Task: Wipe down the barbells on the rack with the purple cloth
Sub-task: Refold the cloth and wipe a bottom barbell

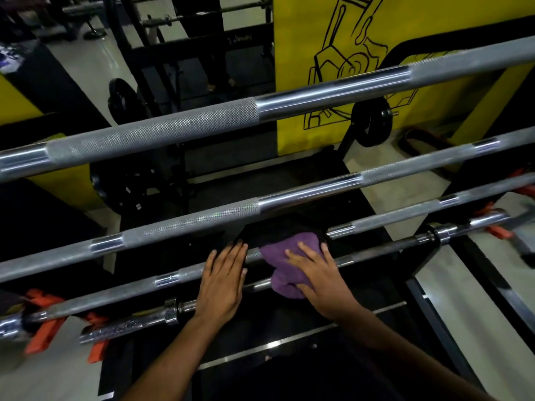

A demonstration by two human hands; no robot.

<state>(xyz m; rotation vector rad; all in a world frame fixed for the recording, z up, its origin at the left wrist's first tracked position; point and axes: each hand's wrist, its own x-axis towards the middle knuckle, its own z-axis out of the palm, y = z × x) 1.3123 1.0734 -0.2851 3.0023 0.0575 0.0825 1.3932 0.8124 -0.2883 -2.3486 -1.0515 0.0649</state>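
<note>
Head view, looking down: the right hand (315, 280) lies flat with straight, spread fingers on the purple cloth (285, 261), pressing it onto a barbell in the lower rows of the rack. The cloth is bunched and draped over that bar, hanging a little below it, near the middle of the rack's width. Just beside it, the left hand (224, 280) rests palm-down with straight fingers across the same lower bars, holding nothing; the two hands are near each other but apart. Both bare forearms reach in from the bottom edge. A short chrome bar (176, 309) with collars lies under the left wrist. Above the hands run two more barbells, a middle barbell (254, 208) and a top barbell (257, 111), each slanting up to the right, with knurled grey sections and polished sections between. Orange rack hooks (43, 325) carry bar ends at the rack's left edge. Behind stands a yellow wall panel (304, 39) with a black line drawing, and a black weight plate (372, 125) on a stand.
</note>
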